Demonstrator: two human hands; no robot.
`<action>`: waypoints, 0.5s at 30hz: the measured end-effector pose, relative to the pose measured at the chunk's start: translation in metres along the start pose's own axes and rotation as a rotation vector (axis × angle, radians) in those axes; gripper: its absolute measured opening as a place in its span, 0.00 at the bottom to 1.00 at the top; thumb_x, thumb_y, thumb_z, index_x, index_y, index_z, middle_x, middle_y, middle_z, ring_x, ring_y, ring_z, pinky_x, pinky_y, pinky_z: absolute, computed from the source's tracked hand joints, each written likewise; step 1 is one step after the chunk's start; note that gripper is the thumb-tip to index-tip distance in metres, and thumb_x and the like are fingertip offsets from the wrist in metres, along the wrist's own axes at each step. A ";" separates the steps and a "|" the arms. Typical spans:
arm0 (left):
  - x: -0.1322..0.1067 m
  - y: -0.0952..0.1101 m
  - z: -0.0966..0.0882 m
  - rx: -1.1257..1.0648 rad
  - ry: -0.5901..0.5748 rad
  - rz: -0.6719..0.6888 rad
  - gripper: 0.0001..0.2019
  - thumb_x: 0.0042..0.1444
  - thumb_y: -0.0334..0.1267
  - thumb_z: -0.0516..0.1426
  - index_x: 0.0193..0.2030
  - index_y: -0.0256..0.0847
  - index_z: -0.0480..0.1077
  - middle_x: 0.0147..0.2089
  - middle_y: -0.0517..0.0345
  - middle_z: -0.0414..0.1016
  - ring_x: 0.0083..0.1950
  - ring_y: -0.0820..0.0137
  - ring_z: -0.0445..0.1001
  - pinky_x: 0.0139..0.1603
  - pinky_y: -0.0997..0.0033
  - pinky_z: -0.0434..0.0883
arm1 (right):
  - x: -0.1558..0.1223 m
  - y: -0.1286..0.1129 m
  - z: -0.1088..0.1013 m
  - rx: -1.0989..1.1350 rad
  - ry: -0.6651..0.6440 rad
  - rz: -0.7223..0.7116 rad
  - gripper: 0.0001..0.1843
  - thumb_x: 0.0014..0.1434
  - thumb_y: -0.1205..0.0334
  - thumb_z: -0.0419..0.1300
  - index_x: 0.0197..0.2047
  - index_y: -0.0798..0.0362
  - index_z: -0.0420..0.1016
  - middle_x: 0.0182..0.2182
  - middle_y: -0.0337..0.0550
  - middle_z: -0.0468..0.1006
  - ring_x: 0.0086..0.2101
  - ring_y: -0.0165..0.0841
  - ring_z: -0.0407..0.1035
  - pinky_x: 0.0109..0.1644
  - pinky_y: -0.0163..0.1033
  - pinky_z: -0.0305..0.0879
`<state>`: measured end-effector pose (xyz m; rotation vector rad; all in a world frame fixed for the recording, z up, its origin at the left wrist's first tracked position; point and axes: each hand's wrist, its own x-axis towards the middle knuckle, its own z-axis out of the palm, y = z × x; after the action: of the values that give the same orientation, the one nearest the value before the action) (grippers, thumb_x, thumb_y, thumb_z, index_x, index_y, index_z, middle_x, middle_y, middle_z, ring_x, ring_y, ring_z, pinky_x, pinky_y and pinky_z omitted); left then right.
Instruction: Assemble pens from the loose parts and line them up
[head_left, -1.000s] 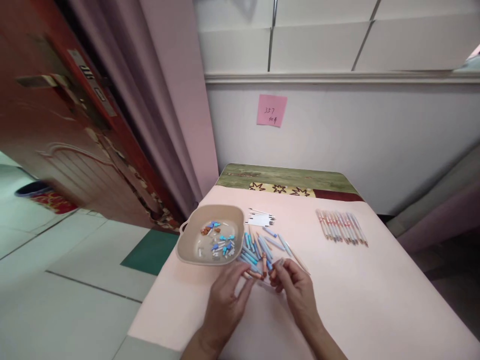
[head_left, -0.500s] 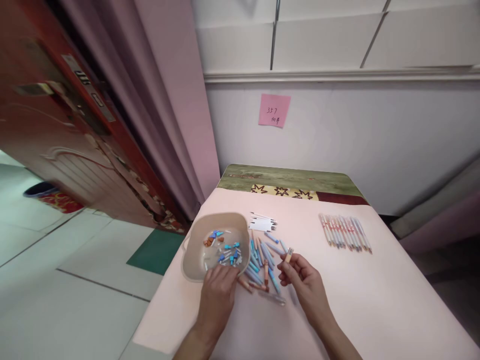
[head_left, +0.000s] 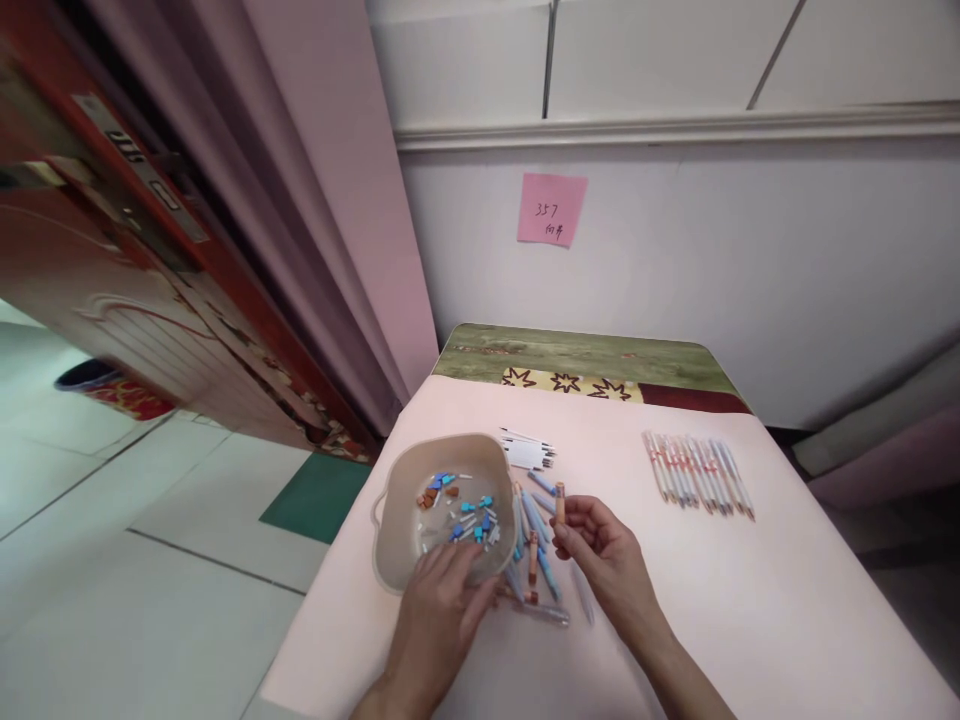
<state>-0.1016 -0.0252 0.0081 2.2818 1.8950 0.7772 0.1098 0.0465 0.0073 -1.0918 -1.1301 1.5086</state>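
Observation:
A beige plastic basin (head_left: 390,545) stands on the left of the pink-covered table. Inside it lie small blue, turquoise and brown plastic pieces (head_left: 476,530) and thin pale bits. My left hand (head_left: 442,600) is closed over its near rim, fingers inside and thumb outside; the fingertips are partly hidden. Between thumb and fingers, my right hand (head_left: 604,550) pinches a short orange pen barrel (head_left: 560,502), held upright above the table. Loose blue and orange pen barrels (head_left: 534,518) lie between the basin and my right hand, some hidden behind the basin.
White pen refills with dark tips (head_left: 527,452) lie behind the barrels. At right, a row of clear-wrapped pens (head_left: 697,475) rests on the pink cover (head_left: 757,620). A wall with a pink note (head_left: 552,210) rises behind the table; a red door (head_left: 142,300) is at left.
The basin has shifted slightly right and nearer, closer to the loose barrels, with my left hand at its rim. My right hand has moved a little left with the orange barrel, now more upright.

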 end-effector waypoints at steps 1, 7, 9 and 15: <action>0.002 -0.005 -0.007 0.000 0.025 -0.007 0.13 0.58 0.42 0.58 0.48 0.42 0.70 0.42 0.49 0.78 0.43 0.60 0.75 0.44 0.61 0.72 | 0.001 0.000 0.000 -0.001 -0.003 0.004 0.19 0.52 0.49 0.67 0.40 0.54 0.74 0.31 0.42 0.76 0.29 0.32 0.70 0.32 0.37 0.69; -0.001 -0.024 -0.027 -0.053 -0.220 0.112 0.13 0.57 0.32 0.55 0.48 0.47 0.72 0.40 0.55 0.80 0.40 0.64 0.77 0.40 0.67 0.72 | 0.003 0.003 -0.005 -0.021 0.015 0.036 0.19 0.51 0.48 0.67 0.38 0.54 0.73 0.29 0.40 0.75 0.28 0.30 0.69 0.31 0.35 0.68; -0.008 -0.028 -0.024 -0.014 -0.238 0.114 0.17 0.56 0.24 0.51 0.45 0.47 0.74 0.36 0.56 0.80 0.37 0.66 0.77 0.37 0.69 0.71 | 0.003 0.005 -0.006 -0.017 0.020 0.042 0.20 0.50 0.48 0.67 0.38 0.54 0.73 0.29 0.40 0.75 0.28 0.30 0.69 0.31 0.35 0.68; -0.030 -0.050 -0.028 0.091 -0.215 0.082 0.18 0.54 0.21 0.48 0.40 0.45 0.74 0.34 0.57 0.80 0.34 0.66 0.77 0.36 0.69 0.70 | -0.002 0.002 -0.006 -0.048 0.049 0.042 0.22 0.49 0.45 0.67 0.37 0.54 0.73 0.29 0.41 0.75 0.27 0.31 0.69 0.31 0.36 0.69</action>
<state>-0.1622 -0.0490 0.0044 2.3988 1.7860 0.4390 0.1154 0.0450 0.0048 -1.1857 -1.1213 1.4851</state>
